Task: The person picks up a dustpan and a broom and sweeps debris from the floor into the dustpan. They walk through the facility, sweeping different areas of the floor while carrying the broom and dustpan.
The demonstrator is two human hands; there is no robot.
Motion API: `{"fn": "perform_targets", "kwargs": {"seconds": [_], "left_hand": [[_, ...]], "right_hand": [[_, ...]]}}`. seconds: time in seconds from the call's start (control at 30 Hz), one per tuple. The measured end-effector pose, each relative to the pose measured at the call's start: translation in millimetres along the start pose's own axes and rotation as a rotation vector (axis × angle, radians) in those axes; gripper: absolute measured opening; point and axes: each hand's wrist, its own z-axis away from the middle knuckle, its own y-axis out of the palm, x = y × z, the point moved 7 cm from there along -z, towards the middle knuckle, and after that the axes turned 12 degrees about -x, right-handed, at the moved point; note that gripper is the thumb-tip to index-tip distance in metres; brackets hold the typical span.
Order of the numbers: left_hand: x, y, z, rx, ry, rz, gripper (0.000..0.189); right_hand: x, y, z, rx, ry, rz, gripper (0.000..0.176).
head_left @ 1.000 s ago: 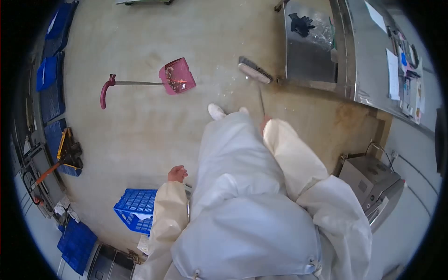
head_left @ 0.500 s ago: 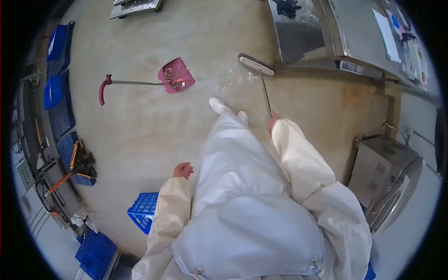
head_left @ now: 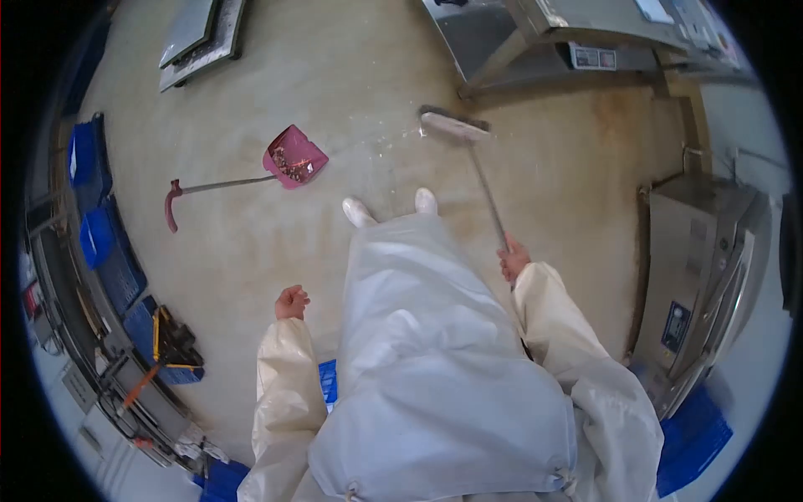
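Observation:
My right hand [head_left: 514, 258] is closed around the grey handle of a long-handled broom [head_left: 483, 177]. The broom head [head_left: 453, 125], pale on top with a dark edge, rests on the floor beyond my feet. At the left of my apron, my left hand [head_left: 292, 302] has its fingers curled in, and nothing shows in it. A pink long-handled dustpan [head_left: 296, 157] lies on the floor ahead to the left, holding small brownish debris. Its pink hooked grip [head_left: 172, 206] points left. Small bright bits are scattered on the floor between dustpan and broom head.
A metal platform [head_left: 201, 50] stands at the upper left and a steel table [head_left: 489, 63] at the upper right. Blue crates [head_left: 125, 259] line the left side, near a yellow and black piece of equipment [head_left: 174, 343]. A steel cabinet [head_left: 690, 251] stands at right.
The view has shifted. My feet now stand farther apart, and my right hand with the broom sits farther right and nearer my body. The broom head has moved closer to my feet.

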Motion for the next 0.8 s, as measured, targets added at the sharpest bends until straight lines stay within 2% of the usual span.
{"fn": "perform_targets", "kwargs": {"seconds": [0.1,0.2,0.27,0.3,0.37,0.57,0.8], "left_hand": [[-26.9,-8.1,-17.1,0.019,0.049,-0.015,0.016],[-42.0,-18.0,-25.2,0.028,0.071,-0.058,0.017],[-38.7,-26.6,-25.9,0.029,0.095,-0.101,0.017],[-30.3,-30.1,-25.5,0.034,0.079,-0.115,0.017],[-13.7,-38.7,-24.1,0.042,0.05,-0.152,0.016],[19.0,-36.5,-6.2,0.067,-0.027,-0.207,0.015],[10.8,8.1,14.3,0.118,-0.023,-0.177,0.018]], "right_hand": [[-19.0,-22.6,-32.0,-0.2,-0.065,-0.155,0.049],[-14.5,-37.6,-86.6,-0.235,-0.103,-0.092,0.034],[-17.6,-49.1,-156.7,-0.132,-0.092,0.452,0.019],[-12.5,-53.3,-158.9,-0.245,-0.263,0.598,0.023],[-21.2,-54.6,-166.4,-0.281,-0.225,0.689,0.025],[-41.3,-16.7,-154.1,-0.335,-0.214,0.683,0.033],[-46.0,-6.5,-129.4,-0.308,-0.153,0.608,0.047]]}}
